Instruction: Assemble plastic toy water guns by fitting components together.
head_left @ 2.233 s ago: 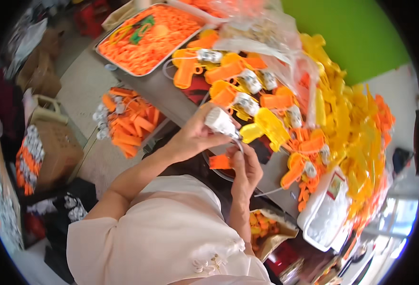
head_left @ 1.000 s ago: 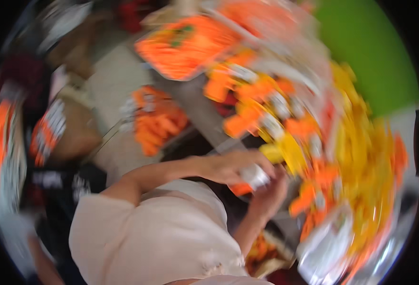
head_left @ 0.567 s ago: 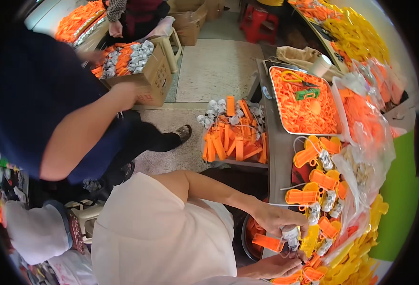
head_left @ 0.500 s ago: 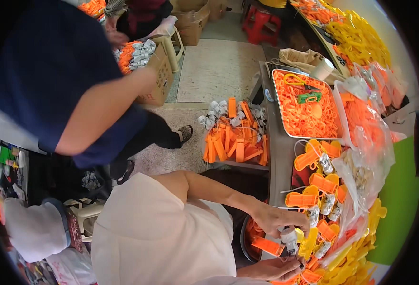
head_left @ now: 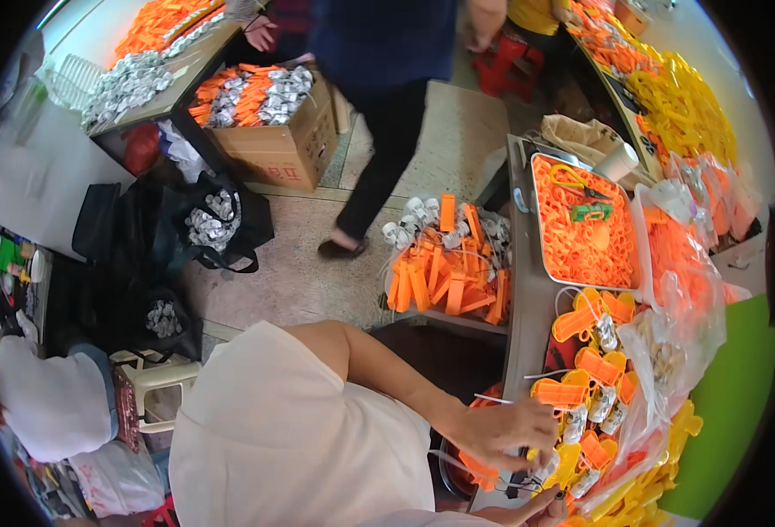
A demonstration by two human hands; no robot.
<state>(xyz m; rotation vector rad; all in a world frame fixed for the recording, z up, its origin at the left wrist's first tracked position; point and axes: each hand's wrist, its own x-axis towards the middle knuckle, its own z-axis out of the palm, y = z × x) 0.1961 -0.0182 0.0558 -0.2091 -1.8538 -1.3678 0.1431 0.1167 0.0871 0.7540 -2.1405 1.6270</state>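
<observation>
My left hand (head_left: pixel 503 432) is over the work at the near end of the bench, its fingers curled and slightly smeared. Beneath them a white capped part (head_left: pixel 542 460) shows partly; whether they grip it is hidden. Lower down, my right hand (head_left: pixel 528 511) is cut by the bottom edge, thumb and finger pinched together. Thin dark wires (head_left: pixel 512 486) run up to its fingertips. Left of both hands an orange plastic housing (head_left: pixel 479 471) hangs with a white cord. Right beside them lie orange housings (head_left: pixel 560 393) with silvery wrapped parts and yellow plastic pieces (head_left: pixel 642 492).
Farther up the bench are a tray of orange rings (head_left: pixel 581 237) with yellow-handled cutters, a white cup (head_left: pixel 616 162) and clear bags (head_left: pixel 677 307). A pile of orange housings (head_left: pixel 449 263) stands left of the bench. A person in dark blue (head_left: pixel 383 114) stands in the aisle beside a carton (head_left: pixel 273 158).
My left hand has drawn slightly up and left, off the white part it held. The person in dark blue has moved from the left to the top middle. The view has shifted somewhat.
</observation>
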